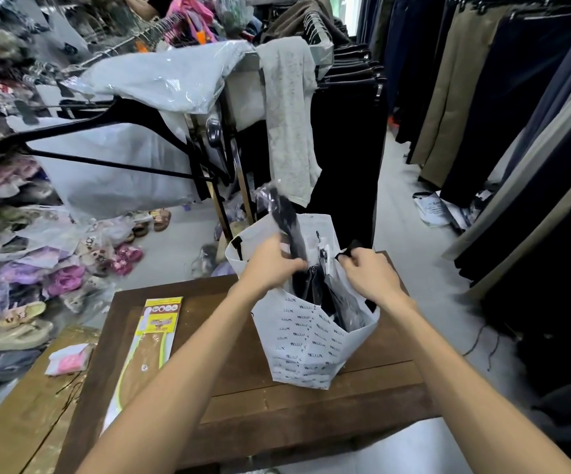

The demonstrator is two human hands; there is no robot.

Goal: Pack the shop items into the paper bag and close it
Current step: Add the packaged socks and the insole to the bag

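Note:
A white paper bag (306, 343) printed with black lettering stands open on the brown wooden table (243, 398). My left hand (270, 265) grips a black item in clear plastic wrap (285, 220), whose lower end is inside the bag's mouth while its top sticks up above the rim. My right hand (367, 271) pinches the bag's black handle (349, 251) at the right rim. More dark wrapped items lie inside the bag. A long yellow packet with a shoe insole (150, 340) and a small pink-and-white packet (69, 359) lie on the table's left side.
A clothes rack (229, 172) with a grey garment, plastic-covered clothes and black hangers stands just behind the table. Dark and khaki trousers (482, 97) hang along the right. Heaps of bagged sandals (20, 268) fill the left floor. Papers lie on the floor at right.

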